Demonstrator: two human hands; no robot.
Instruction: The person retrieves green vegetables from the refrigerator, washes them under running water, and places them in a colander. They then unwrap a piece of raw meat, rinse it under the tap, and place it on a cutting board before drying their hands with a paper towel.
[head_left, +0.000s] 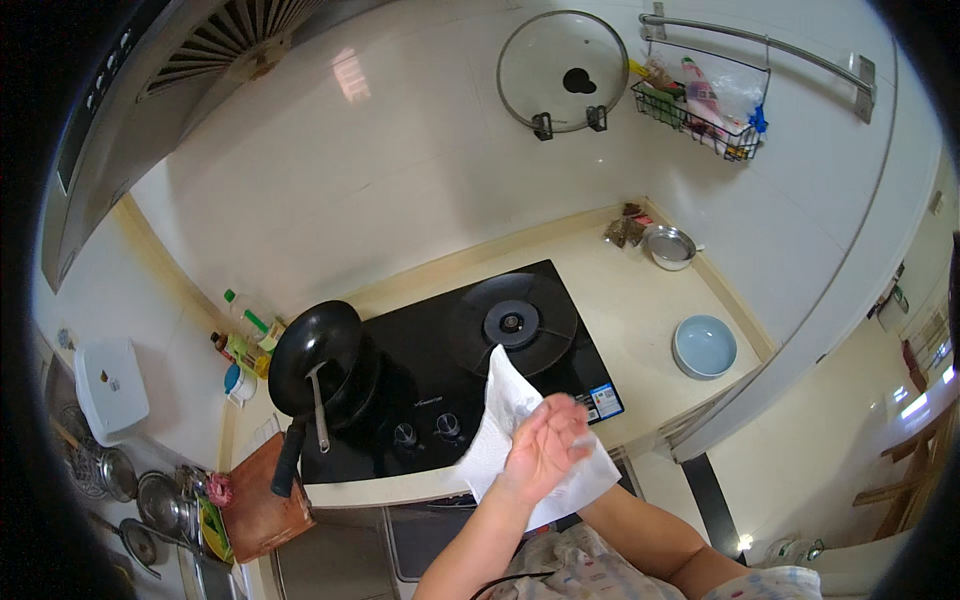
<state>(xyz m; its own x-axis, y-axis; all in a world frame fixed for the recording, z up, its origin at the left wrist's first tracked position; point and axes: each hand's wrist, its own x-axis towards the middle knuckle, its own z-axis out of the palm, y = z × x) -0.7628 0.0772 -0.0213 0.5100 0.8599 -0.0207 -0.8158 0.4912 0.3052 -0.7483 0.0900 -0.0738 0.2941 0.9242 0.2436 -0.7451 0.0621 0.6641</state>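
Observation:
A white paper towel (495, 442) spreads out above the front edge of the black gas hob (420, 360). In front of it is my left hand (547, 446), palm up, with loosely curled, slightly blurred fingers; no grip on the sheet shows. My right forearm (637, 525) runs behind the towel, which hides my right hand. Beyond the towel's tip lies the right burner (511, 322). A black wok (322, 360) stands on the left side of the hob, tilted, with a metal-handled utensil (320, 409) leaning in it.
A light blue bowl (705, 347) and a small metal bowl (670, 246) stand right of the hob. Bottles (251, 319) cluster behind the wok. Its handle (288, 461) juts over a brown cutting board (262, 499). A glass lid (562, 71) and wire basket (697, 124) hang on the walls.

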